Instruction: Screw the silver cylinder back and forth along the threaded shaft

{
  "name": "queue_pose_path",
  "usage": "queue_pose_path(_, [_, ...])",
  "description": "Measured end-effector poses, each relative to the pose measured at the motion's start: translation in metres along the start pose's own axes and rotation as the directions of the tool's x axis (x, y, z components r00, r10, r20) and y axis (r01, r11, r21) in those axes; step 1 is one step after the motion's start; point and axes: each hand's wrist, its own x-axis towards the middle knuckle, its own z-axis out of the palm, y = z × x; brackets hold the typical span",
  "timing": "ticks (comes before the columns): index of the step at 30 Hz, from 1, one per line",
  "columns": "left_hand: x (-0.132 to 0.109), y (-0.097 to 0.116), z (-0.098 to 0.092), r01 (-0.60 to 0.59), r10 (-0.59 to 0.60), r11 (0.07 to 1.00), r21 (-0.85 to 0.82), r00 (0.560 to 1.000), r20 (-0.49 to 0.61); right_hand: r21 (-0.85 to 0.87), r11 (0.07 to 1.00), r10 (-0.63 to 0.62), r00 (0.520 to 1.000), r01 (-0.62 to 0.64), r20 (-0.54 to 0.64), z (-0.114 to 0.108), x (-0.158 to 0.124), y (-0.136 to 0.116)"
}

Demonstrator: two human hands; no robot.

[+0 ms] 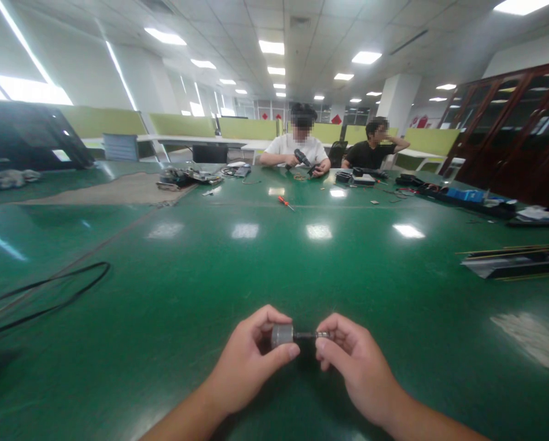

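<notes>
My left hand (251,361) and right hand (352,367) meet over the near edge of the green worktop (274,269), sharing one small part. The left pinches the grey cylinder (282,335), the right pinches the tip of its thin shaft (304,335) — long axis level, running left to right between my fingertips.

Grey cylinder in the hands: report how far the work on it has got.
Done: a dark shaft already sticks out of the grey cylinder. In hand: the left hand pinches the cylinder, the right hand pinches the small metal tip at the shaft's end, above the green table. Left: whether the tip is seated cannot be told; the red screwdriver lies far off, untouched.
</notes>
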Motion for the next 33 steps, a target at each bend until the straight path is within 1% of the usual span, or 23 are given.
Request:
queue_pose_path(4, [-0.0004,0.0006,0.0005,-0.005,0.005,1.000,-0.017,1.000,0.001,0.002,1.000,0.002,1.000,-0.002,-0.002,-0.0009,0.0000,0.0008])
queue_pose_path(17, [-0.0018,0.0008,-0.0003,-0.004,0.004,1.000,0.003,1.000,-0.003,-0.019,1.000,-0.001,1.000,0.000,-0.005,-0.0016,-0.0016,-0.0011])
queue_pose_path(23, [-0.0005,0.0035,0.0003,0.003,-0.003,1.000,-0.007,1.000,-0.002,-0.002,1.000,-0.008,1.000,0.008,-0.008,-0.0018,-0.0008,-0.0013])
queue_pose_path(27, [-0.0009,0.0016,-0.0005,-0.006,0.006,1.000,-0.005,1.000,0.000,0.009,1.000,-0.013,1.000,0.013,-0.011,-0.0021,-0.0004,-0.0018])
queue_pose_path(33, [-0.0014,0.0015,0.0010,0.015,-0.014,0.999,-0.035,1.000,0.005,0.013,1.000,-0.013,1.000,0.013,0.004,-0.0029,-0.0007,-0.0010])
